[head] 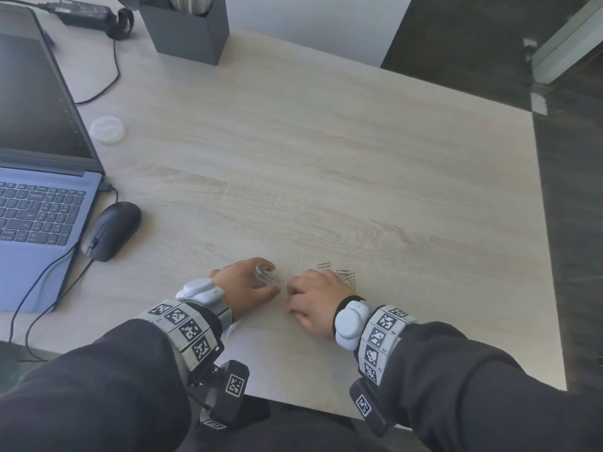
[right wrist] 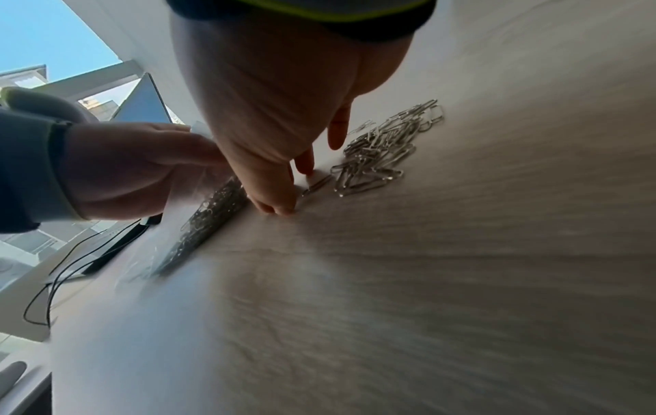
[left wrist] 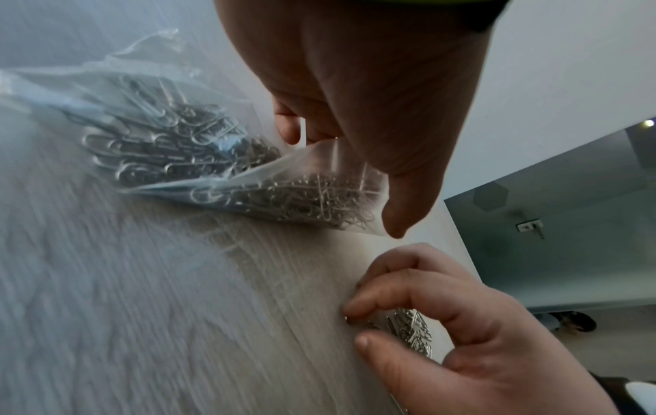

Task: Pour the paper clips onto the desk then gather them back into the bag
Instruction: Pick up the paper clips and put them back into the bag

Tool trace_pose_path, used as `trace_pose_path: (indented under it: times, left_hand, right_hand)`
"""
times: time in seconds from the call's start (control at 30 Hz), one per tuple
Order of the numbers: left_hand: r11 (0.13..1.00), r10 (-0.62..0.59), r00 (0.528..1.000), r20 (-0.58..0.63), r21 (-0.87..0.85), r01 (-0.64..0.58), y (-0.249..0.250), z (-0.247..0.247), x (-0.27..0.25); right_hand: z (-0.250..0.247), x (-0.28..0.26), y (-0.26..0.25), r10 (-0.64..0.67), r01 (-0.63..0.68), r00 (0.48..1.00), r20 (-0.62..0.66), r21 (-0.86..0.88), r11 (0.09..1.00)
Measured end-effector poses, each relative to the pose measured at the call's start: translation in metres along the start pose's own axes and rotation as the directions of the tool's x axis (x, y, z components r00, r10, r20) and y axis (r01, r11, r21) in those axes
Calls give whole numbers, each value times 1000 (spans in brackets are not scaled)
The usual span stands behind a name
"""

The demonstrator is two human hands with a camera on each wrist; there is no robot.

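On the desk point(head: 326, 158) — silver paper clips point(right wrist: 380, 157), heaped.

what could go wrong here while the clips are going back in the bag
The bag lies on its side, its mouth held open by the left hand; clips already inside could slide back out if it tips. The right hand pinches only a clip or two, easy to drop short of the mouth. The loose pile beyond its fingers could scatter if brushed.

Pale wooden desk point(head: 326, 158), dark floor point(head: 571, 223)
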State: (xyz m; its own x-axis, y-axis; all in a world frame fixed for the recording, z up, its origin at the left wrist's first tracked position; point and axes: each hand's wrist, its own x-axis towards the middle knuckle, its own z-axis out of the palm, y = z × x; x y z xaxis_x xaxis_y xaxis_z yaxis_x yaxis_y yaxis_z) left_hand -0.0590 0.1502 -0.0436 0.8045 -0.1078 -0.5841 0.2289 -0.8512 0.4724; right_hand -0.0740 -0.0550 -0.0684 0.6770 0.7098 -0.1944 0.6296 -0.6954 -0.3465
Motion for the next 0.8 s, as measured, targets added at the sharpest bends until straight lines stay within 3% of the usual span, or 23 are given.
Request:
trace_pose_path:
  times: [0.23,0.33,0.43,0.57,0.67,0.8]
  left_hand:
    - [1000,21,1000,5,17,-22,2,4,2]
    - [999,25,999,32,28,-26,3,6,3]
    - [999,25,999,45,25,-26,6,10,4]
    - [998,42,998,42,49,-44,13,12,3]
    - [996,62,997,37,62,-64,19,13,3]
    - [994,77,996,37,75,-80,22,17,5]
  right_hand:
    - [-10,-28,33,72,-75,996,-59,-50,996]
    - [-25,-33,44,265,-252,954,-140,101,962]
    - [-37,-34,48,428,-425,904,-1,128,896]
    - [-36,-39,47,341,-334,911,234,-69,940]
    - [-29,-44,45,307,-290,921,241,-105,951]
    - [-23,-50,43,342,-351,920,192,11,936]
